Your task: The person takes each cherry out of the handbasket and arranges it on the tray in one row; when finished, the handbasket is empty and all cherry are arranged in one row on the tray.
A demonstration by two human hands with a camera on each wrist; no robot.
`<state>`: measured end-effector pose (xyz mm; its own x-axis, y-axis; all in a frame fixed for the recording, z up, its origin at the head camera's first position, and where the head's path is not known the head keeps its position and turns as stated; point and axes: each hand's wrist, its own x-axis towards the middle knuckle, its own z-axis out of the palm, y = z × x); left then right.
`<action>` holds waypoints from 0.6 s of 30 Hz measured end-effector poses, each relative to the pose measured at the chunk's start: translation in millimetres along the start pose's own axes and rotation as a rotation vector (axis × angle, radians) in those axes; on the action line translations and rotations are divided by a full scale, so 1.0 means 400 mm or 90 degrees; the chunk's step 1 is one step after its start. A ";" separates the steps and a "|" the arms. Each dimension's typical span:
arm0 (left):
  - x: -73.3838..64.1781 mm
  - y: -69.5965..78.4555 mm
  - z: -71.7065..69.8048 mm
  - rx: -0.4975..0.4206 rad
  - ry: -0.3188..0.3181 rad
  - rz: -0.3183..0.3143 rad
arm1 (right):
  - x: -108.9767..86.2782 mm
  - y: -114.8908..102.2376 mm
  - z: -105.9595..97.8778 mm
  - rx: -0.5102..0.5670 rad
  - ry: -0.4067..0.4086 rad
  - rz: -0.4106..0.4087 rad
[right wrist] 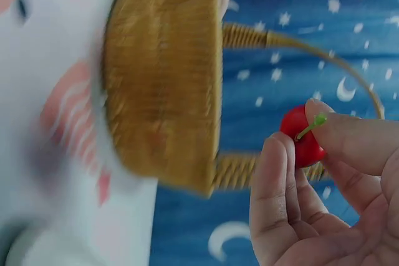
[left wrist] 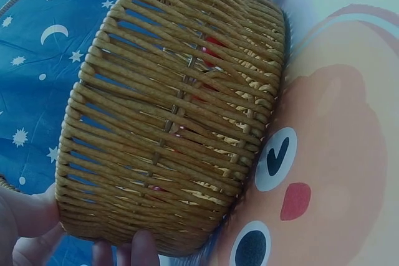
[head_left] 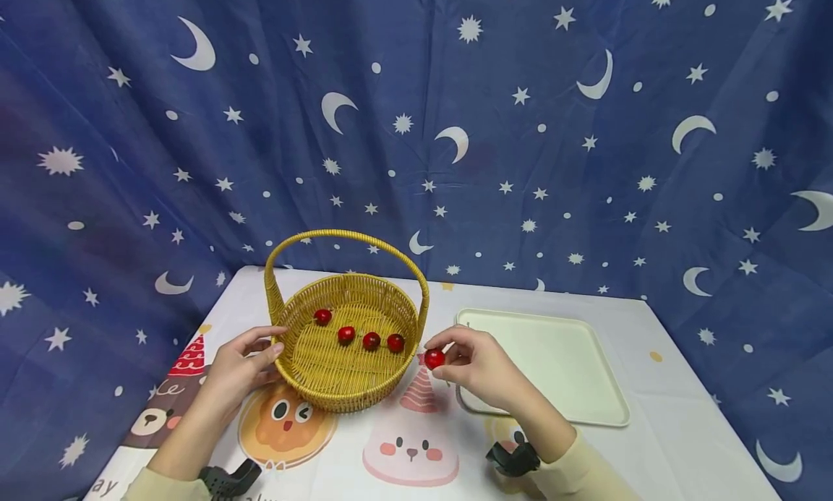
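A yellow wicker basket (head_left: 328,367) with a tall arched handle stands on the table. Inside it lie several red cherries (head_left: 346,335). My left hand (head_left: 244,364) grips the basket's left side, its thumb at the rim and its fingers against the woven wall (left wrist: 168,116). Between the thumb and fingers of my right hand (head_left: 480,362) is another red cherry (head_left: 434,358), pinched just outside the basket's right rim. A short green stem shows on that cherry (right wrist: 293,126) in the right wrist view.
To the right of the basket lies a cream rectangular tray (head_left: 553,364), partly behind my right hand. A white cloth (head_left: 416,443) with cartoon prints covers the table. Behind it hangs a blue curtain (head_left: 520,161) with moons and stars.
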<state>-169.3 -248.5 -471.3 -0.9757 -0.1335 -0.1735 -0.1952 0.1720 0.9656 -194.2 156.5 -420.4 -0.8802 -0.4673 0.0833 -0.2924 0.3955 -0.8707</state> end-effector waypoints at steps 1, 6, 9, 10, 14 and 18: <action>0.000 0.000 0.000 0.000 0.000 -0.001 | -0.002 0.015 -0.012 -0.003 0.010 0.006; 0.003 -0.002 0.002 -0.014 0.002 0.001 | -0.006 0.096 -0.069 -0.023 0.062 0.064; 0.005 -0.004 0.002 -0.019 0.004 0.003 | -0.003 0.140 -0.094 -0.036 0.096 0.116; 0.005 -0.004 0.001 -0.020 0.005 0.002 | -0.002 0.153 -0.100 -0.042 0.108 0.130; 0.005 -0.005 0.001 -0.021 0.006 0.001 | 0.004 0.200 -0.120 -0.091 0.150 0.175; 0.004 -0.004 0.002 -0.017 0.005 0.002 | 0.011 0.232 -0.130 -0.124 0.174 0.212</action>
<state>-170.6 -248.4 -473.1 -0.9756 -0.1406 -0.1688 -0.1891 0.1456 0.9711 -244.5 232.4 -475.8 -0.9964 -0.0756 -0.0376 -0.0198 0.6418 -0.7666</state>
